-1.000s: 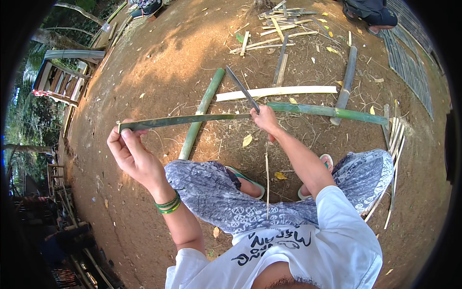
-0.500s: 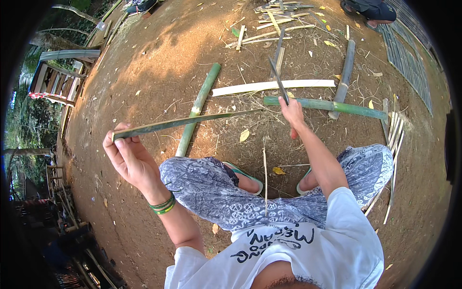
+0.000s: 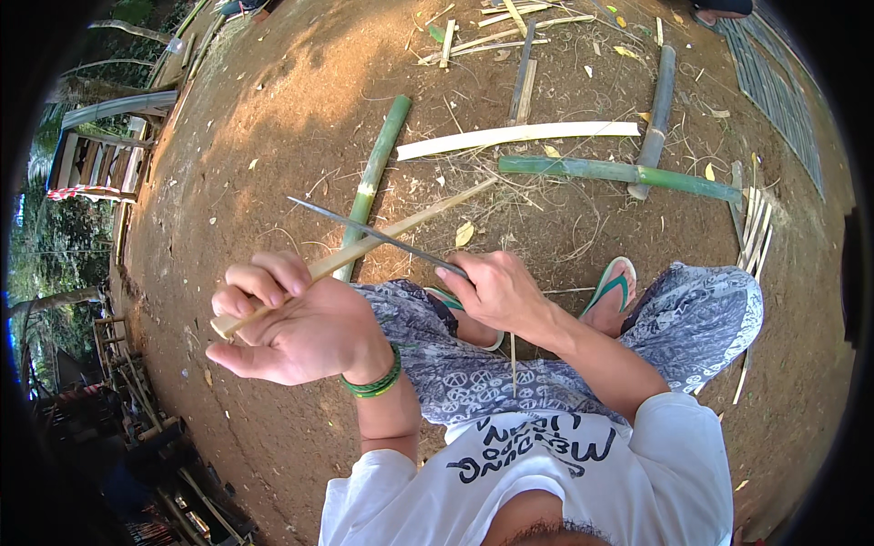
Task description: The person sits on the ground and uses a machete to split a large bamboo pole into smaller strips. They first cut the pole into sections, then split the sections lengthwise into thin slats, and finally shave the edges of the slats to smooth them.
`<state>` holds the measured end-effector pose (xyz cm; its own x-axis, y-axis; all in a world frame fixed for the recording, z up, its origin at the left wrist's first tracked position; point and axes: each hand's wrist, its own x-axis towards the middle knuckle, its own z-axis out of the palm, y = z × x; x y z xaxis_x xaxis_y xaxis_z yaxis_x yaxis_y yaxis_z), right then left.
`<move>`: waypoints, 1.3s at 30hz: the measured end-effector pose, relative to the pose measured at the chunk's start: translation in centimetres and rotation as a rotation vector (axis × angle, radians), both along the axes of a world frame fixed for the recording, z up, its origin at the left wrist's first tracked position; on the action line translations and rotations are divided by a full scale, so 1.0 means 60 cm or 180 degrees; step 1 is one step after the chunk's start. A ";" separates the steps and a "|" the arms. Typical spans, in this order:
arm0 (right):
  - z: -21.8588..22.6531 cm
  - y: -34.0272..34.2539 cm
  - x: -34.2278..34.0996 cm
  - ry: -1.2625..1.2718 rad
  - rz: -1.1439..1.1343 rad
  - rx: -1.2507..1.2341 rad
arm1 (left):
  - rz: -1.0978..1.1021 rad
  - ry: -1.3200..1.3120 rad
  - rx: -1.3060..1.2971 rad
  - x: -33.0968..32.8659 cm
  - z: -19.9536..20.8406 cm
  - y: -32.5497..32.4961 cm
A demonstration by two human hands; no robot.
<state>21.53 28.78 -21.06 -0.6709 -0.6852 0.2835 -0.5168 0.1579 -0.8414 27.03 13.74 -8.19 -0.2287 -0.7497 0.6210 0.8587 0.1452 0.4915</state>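
My left hand (image 3: 305, 320) is closed around the near end of a long split bamboo strip (image 3: 435, 211), its pale inner face turned up. The strip slants away to the right, its far tip close to the dry shavings on the ground. In my right hand (image 3: 506, 293) is a long-bladed knife (image 3: 414, 252), whose handle is hidden by the fingers. Its dark blade points left and crosses over the strip beyond my left hand; whether the edge touches the strip I cannot tell.
Green bamboo poles (image 3: 390, 129) and a greyish one (image 3: 660, 105) lie ahead on brown soil, with a pale split length (image 3: 519, 136) between. Thin strips (image 3: 754, 232) lie at the right. Farther off are scattered offcuts (image 3: 496, 41), a slatted panel (image 3: 778, 105) and another person's leg (image 3: 726, 7).
My left hand has come inward and turned the strip from its green side to its pale face. My right hand has drawn back toward me, swinging the knife left across the strip.
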 end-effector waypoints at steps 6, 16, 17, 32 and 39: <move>-0.082 0.001 -0.011 -0.0292 -0.0429 0.0762 | 0.0791 -0.0336 0.0301 -0.010 0.002 0.033; -0.182 0.010 -0.014 -0.0164 -0.0848 0.1027 | 0.0839 -0.0256 0.0108 -0.013 0.002 0.055; -0.161 0.006 -0.011 -0.0378 -0.0753 0.0933 | 0.0815 -0.0222 0.0071 -0.015 -0.004 0.052; -0.174 0.012 0.011 -0.0206 -0.0748 0.0385 | 0.0935 -0.0227 0.0249 -0.016 0.003 0.064; -0.411 0.042 -0.107 -0.0717 -0.1408 0.2082 | 0.0835 -0.0249 0.0203 -0.016 0.008 0.064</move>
<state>15.08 31.31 -45.72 -0.9109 -0.3241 -0.2553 -0.1215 0.8021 -0.5847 26.08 17.60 -7.72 -0.0670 -0.8266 0.5587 0.7548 0.3242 0.5702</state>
